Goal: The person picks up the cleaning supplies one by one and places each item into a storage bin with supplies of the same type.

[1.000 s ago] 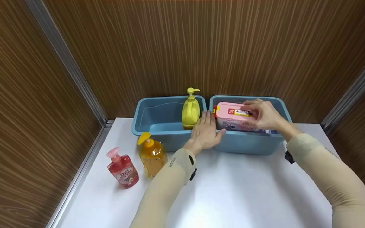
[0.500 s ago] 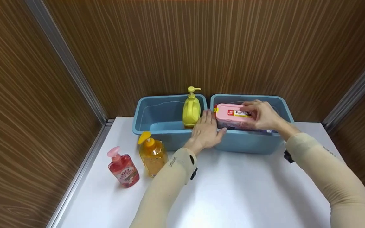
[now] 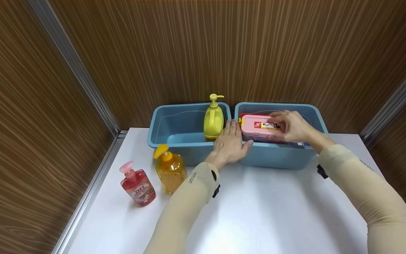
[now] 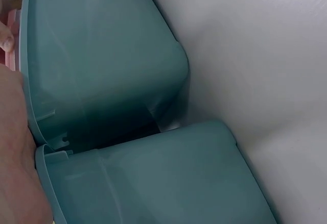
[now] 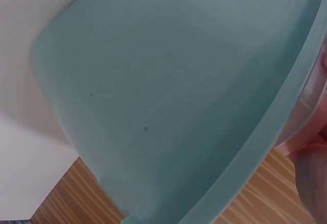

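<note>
In the head view, my right hand (image 3: 292, 126) grips the right end of a pink-lidded plastic box (image 3: 256, 123), thumb at the front and fingers over the top. The box lies lengthwise inside the right blue bin (image 3: 277, 157), its lower part hidden by the bin's front wall. A red item shows behind its left end. My left hand (image 3: 230, 144) rests with straight fingers across the adjoining rims of the two bins. Just left of those fingertips, a yellow pump bottle (image 3: 213, 121) stands in the left blue bin (image 3: 167, 143).
On the white table (image 3: 259, 211), an orange pump bottle (image 3: 170, 173) stands before the left bin, close to my left forearm. A red pump bottle (image 3: 139, 188) is farther left. Wood-grain panels (image 3: 224, 49) rise behind and at both sides.
The pink-lidded box has sunk a little lower into the right bin with my right hand, so less of its front label shows. My left hand keeps its place.
</note>
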Demonstrator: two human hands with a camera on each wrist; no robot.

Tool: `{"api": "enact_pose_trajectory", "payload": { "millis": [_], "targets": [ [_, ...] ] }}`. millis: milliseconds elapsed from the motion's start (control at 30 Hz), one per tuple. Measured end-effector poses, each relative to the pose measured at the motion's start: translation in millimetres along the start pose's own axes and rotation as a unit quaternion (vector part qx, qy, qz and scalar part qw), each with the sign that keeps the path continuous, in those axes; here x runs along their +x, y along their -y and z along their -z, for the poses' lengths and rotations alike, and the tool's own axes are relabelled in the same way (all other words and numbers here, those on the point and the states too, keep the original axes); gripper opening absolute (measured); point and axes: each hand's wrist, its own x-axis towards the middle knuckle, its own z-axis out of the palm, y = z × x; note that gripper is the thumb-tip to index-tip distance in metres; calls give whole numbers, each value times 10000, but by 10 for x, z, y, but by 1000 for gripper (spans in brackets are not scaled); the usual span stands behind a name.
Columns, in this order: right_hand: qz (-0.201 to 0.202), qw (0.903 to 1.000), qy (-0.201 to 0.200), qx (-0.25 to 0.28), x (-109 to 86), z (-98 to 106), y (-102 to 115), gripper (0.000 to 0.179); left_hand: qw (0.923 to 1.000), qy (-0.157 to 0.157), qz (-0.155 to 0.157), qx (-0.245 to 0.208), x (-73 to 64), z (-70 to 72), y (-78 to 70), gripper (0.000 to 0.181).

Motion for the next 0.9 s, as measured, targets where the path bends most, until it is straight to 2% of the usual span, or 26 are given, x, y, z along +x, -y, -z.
{"api": "enact_pose_trajectory", "payload": {
  "millis": [133, 367, 900],
  "targets": [
    [-82, 9999, 96, 1, -7, 14, 16, 64, 10000, 24, 32, -39, 6, 3, 5, 96],
    [10, 9995, 308, 23, -35, -1, 28, 64, 10000, 2, 27, -39, 2, -2, 17, 95],
    [115, 9992, 370, -1, 0, 0, 23, 62, 9998, 18, 68, -212, 5, 35, 3, 96]
  ]
}}
